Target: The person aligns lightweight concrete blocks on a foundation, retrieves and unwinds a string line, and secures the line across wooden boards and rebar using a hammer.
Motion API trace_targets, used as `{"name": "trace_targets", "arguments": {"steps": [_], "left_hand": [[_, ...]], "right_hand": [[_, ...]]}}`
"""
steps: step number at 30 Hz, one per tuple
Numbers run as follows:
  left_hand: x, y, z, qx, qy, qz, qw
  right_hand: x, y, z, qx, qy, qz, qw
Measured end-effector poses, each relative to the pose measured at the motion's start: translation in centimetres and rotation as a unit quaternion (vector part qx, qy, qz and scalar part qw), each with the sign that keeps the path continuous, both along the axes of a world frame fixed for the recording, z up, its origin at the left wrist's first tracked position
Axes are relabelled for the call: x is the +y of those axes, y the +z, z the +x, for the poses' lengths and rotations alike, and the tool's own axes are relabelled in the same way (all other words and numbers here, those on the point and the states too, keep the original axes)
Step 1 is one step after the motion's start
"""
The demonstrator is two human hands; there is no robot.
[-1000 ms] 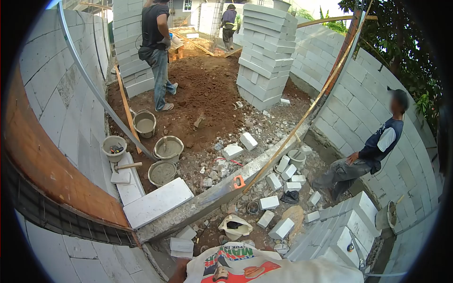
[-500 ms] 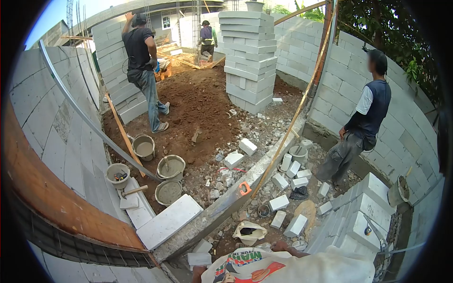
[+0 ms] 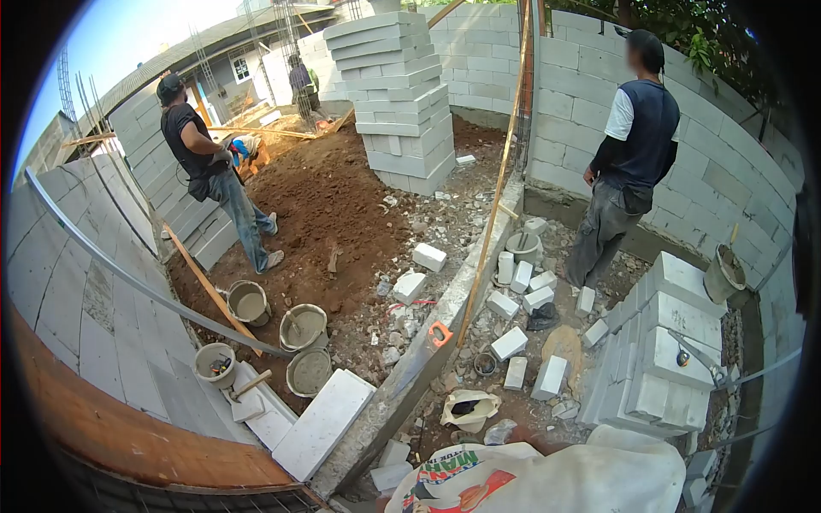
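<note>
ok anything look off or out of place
The tall central stack of pale grey rectangular blocks looks uneven, some layers jutting past those below. Small white blocks also lie scattered at odd angles on the littered ground.

The one camera looks from the wearer's head, forward and down, through a wide lens that bows straight lines and blackens the corners. The shirt is very near, bottom edge; the house is far off, upper left.
</note>
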State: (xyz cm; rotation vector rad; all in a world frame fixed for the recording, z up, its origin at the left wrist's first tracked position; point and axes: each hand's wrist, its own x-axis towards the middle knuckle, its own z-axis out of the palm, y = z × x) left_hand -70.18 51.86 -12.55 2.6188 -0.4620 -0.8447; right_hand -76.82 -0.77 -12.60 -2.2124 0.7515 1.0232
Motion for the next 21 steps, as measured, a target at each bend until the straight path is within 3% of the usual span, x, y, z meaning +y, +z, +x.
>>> {"name": "trace_targets", "arguments": {"steps": [3, 5, 7, 9, 10, 11, 12, 15, 16, 17, 19, 21], "left_hand": [[0.8, 0.2, -0.8, -0.001, -0.014, 0.017, 1.0], [1.3, 0.0, -1.2, -0.012, -0.03, 0.022, 0.999], [1.7, -1.0, -1.7, -0.034, -0.042, 0.03, 0.998], [1.4, -1.7, -1.9, -0.052, -0.028, 0.037, 0.998], [1.1, -1.5, -1.9, -0.06, -0.008, 0.039, 0.997], [0.9, -1.7, -2.3, -0.061, 0.017, 0.042, 0.997], [0.7, -1.4, -2.8, -0.06, 0.047, 0.047, 0.996], [-0.1, -0.2, -3.5, -0.036, 0.167, 0.018, 0.985], [-0.3, 0.1, -4.0, -0.022, 0.217, -0.006, 0.976], [-0.5, 0.3, -4.4, 0.007, 0.285, -0.037, 0.958], [-1.5, 1.9, -5.2, 0.103, 0.485, -0.11, 0.861], [-0.6, -1.0, -7.5, 0.049, 0.347, -0.061, 0.935]], "right_hand": [[0.6, 0.6, 0.0, 0.004, 0.035, -0.008, 0.999], [-0.7, -5.0, -0.8, -0.03, 0.114, 0.045, 0.992], [-0.3, -5.7, -1.4, -0.03, 0.05, 0.008, 0.998], [-1.5, -6.7, -1.9, -0.093, 0.074, 0.088, 0.989], [-1.5, -6.3, -2.3, -0.118, 0.049, 0.061, 0.99], [-0.4, 0.2, -1.3, -0.11, 0.041, 0.065, 0.991], [-0.2, 1.0, -1.5, -0.074, 0.076, 0.07, 0.992], [-0.2, -2.2, -2.0, -0.092, -0.082, 0.162, 0.979], [-0.3, -1.9, -1.6, -0.08, -0.071, 0.16, 0.981], [-0.1, -0.7, -1.1, -0.088, -0.061, 0.159, 0.981], [0.5, 4.4, 0.4, -0.122, -0.028, 0.16, 0.979], [1.2, 9.3, 2.2, -0.152, 0.017, 0.169, 0.974]]}}
